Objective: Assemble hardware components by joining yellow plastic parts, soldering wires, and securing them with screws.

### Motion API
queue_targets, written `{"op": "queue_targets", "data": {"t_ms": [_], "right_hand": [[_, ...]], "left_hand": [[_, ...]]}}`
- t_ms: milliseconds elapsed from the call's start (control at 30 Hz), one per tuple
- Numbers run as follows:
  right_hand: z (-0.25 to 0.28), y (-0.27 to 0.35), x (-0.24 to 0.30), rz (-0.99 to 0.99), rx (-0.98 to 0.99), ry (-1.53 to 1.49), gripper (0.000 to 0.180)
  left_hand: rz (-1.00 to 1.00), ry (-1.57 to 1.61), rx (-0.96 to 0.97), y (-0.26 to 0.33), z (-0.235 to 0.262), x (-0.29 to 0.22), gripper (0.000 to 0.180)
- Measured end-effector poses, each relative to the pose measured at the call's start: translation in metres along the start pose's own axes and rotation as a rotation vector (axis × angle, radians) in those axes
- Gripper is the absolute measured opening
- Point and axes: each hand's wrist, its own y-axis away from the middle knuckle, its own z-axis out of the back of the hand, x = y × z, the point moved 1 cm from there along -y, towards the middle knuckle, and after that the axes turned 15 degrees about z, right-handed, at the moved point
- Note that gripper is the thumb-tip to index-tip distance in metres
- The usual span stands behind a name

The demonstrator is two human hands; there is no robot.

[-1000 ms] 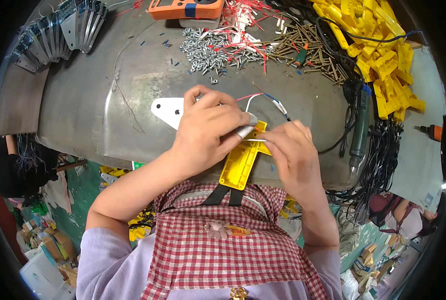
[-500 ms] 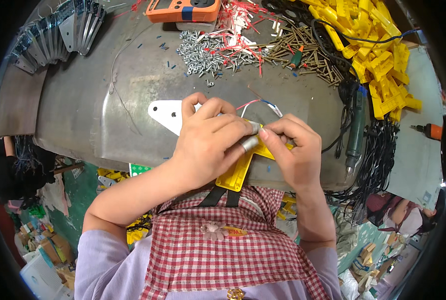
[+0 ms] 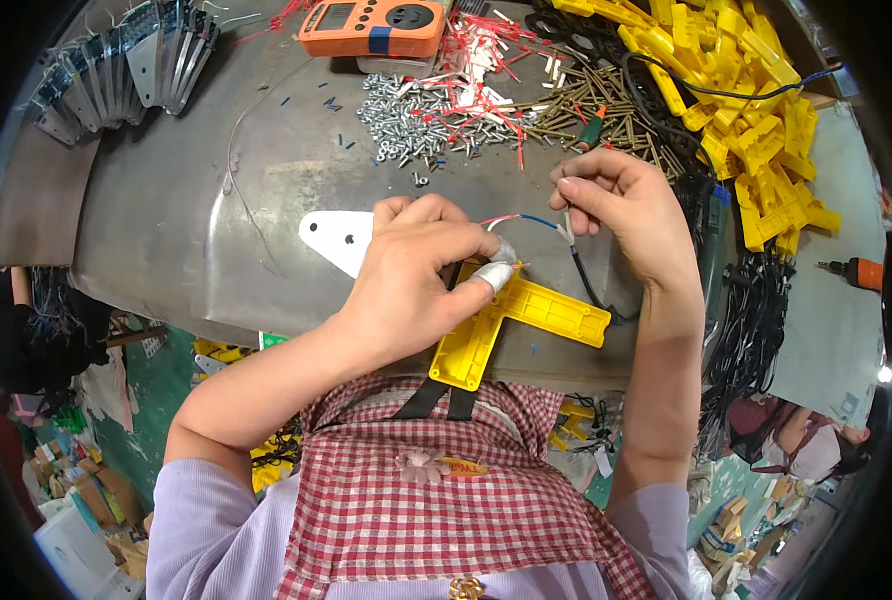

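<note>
From the head view, the left hand [image 3: 416,275] lies knuckles up, fingers curled tight over the top end of a yellow T-shaped plastic part [image 3: 521,320], a taped fingertip pressing on it. The forearm runs back from that part toward the person's lower left, elbow bent. The part lies flat on the grey metal surface [image 3: 186,230], its stem pointing toward the checked apron [image 3: 446,500].

The right hand [image 3: 626,205] is raised just beyond the part's right arm, wrist cocked, thumb and forefinger pinched on a thin black cable [image 3: 578,270] that hangs down to the part. Red and blue wire ends [image 3: 521,218] arc from that pinch back to the left hand's fingers.

A white metal plate [image 3: 336,238] peeks out just left of the part, partly under the left hand. Beyond the part lie a heap of silver screws [image 3: 416,110] and an orange meter [image 3: 371,25]. Far right of the part sits a pile of yellow parts [image 3: 756,120].
</note>
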Motion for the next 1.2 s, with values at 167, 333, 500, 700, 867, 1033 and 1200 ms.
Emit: {"op": "queue_targets", "data": {"t_ms": [167, 333, 500, 700, 867, 1033, 1200], "right_hand": [[-0.003, 0.013, -0.007, 0.19, -0.216, 0.058, 0.018], [-0.012, 0.02, -0.003, 0.253, -0.284, 0.129, 0.016], [-0.016, 0.022, -0.004, 0.289, -0.338, 0.066, 0.014], [-0.018, 0.025, -0.002, 0.242, -0.326, 0.221, 0.014], [-0.02, 0.033, 0.003, 0.343, -0.357, 0.179, 0.019], [-0.035, 0.046, 0.003, 0.18, -0.248, 0.017, 0.016], [-0.049, 0.051, -0.003, 0.072, -0.159, -0.129, 0.013]], "left_hand": [[0.017, -0.009, 0.027, -0.001, 0.001, -0.002, 0.016], [0.025, 0.0, 0.032, -0.001, 0.0, -0.001, 0.016], [0.019, -0.015, 0.031, -0.001, -0.001, -0.001, 0.016], [0.056, 0.012, 0.043, -0.002, 0.0, 0.0, 0.015], [0.093, 0.045, 0.086, -0.003, 0.001, 0.002, 0.017], [0.116, 0.093, 0.095, -0.003, 0.002, 0.003, 0.017], [0.097, 0.103, 0.064, -0.003, 0.0, 0.004, 0.016]]}}
